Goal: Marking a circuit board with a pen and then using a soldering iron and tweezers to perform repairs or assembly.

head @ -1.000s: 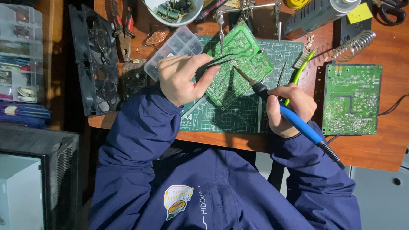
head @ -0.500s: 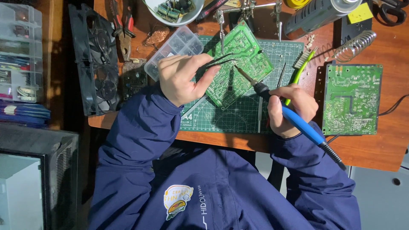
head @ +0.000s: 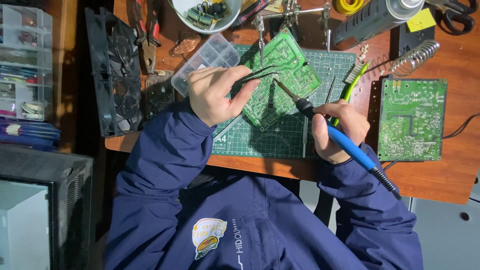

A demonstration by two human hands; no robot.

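— Tweezers [head: 255, 76] first: which hand had them?

— Seen from the head camera, my left hand [head: 215, 95] had them, fingers curled shut around the black pair, the tips reaching over the upper part of the green circuit board [head: 282, 80]. That board sat tilted on the green cutting mat [head: 280, 135], held up by the clips of a helping-hands stand [head: 290, 15].

— And the other hand?

— My right hand [head: 335, 130] was wrapped closed around the blue handle of the soldering iron [head: 330, 132], gripped like a pen. Its metal tip pointed up and left, onto the board's middle, just right of the tweezers' points. Whether the tip actually touched a joint, I couldn't tell.

— What lay around you?

— A second green circuit board [head: 412, 120] lay flat on the wooden desk [head: 450, 175], well to the right. A clear compartment box [head: 207, 60] sat just beside my left hand, a white bowl of components [head: 205, 12] above it, a black fan [head: 112, 75] at the left edge.
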